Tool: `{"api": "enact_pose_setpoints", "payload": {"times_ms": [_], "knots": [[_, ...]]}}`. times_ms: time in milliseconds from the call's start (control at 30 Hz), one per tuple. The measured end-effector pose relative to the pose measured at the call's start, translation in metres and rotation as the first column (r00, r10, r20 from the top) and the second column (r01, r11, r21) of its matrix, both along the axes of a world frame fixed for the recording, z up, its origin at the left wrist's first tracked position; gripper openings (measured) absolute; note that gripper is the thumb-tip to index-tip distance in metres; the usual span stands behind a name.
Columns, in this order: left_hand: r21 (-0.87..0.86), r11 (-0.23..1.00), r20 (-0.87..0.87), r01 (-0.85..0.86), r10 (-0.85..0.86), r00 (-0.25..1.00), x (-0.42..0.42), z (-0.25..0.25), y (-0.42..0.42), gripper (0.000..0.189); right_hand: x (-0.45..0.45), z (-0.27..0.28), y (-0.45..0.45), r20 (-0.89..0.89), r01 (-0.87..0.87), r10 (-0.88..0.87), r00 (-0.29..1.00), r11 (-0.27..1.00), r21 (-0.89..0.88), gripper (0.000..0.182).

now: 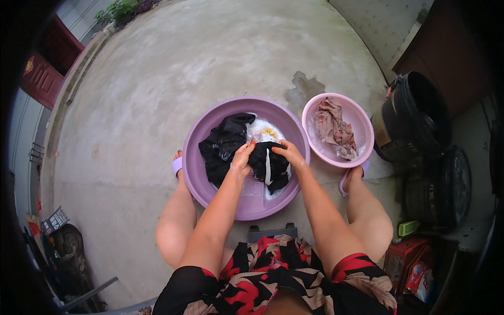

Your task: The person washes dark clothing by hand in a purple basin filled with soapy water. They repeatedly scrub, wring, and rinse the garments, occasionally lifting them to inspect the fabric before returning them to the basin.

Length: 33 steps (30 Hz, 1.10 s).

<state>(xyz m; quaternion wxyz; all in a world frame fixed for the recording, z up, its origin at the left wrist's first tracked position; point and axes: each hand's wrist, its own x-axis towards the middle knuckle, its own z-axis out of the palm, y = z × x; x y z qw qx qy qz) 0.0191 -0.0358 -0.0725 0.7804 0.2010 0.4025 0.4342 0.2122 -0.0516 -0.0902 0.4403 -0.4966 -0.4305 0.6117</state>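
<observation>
Both my hands are over a large purple plastic basin (246, 210) on the ground before me. My left hand (243, 156) grips the left edge of a wet black garment with a white stripe (281, 167). At its upper right, my right hand (292, 154) holds the same garment, thumb on top. Another black cloth (222, 139) lies in the basin's left half. Suds (260, 125) with a yellowish patch show behind my hands, and the ridged washboard part (252, 188) of the basin shows below them.
A pink basin (369, 147) with a wet brownish-pink cloth (332, 124) in water stands at the right, close against the purple one. Black buckets (393, 122) stand farther right, above a red crate (403, 252) and a yellow-green object (408, 228). A wet patch (305, 88) marks the concrete.
</observation>
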Motion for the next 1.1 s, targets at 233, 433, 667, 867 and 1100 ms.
{"api": "enact_pose_setpoints", "payload": {"times_ms": [233,433,667,867,1100], "knots": [[-0.124,0.983,-0.140,-0.139,0.121,0.983,0.003,-0.031,0.002,0.022,-0.116,0.058,-0.041,0.515,0.084,-0.531,0.673,0.746,0.660,0.026],[-0.210,0.976,-0.223,-0.053,0.005,0.975,0.058,-0.066,-0.033,0.028,-0.052,-0.004,-0.019,0.774,0.272,-0.403,0.488,0.913,0.304,0.040],[-0.402,0.915,-0.055,0.021,-0.046,0.997,0.050,-0.007,-0.031,0.047,-0.058,-0.001,-0.021,0.834,0.207,-0.386,0.394,0.922,0.329,0.037],[-0.095,0.941,-0.060,0.324,-0.330,0.942,0.022,0.022,-0.022,0.035,-0.020,0.001,0.014,0.341,0.041,-0.077,0.937,0.993,0.113,0.052],[0.041,0.973,0.030,0.229,-0.231,0.973,-0.007,0.036,-0.004,0.027,0.032,-0.012,0.004,0.350,-0.298,0.281,0.894,0.954,-0.004,0.039]]}}
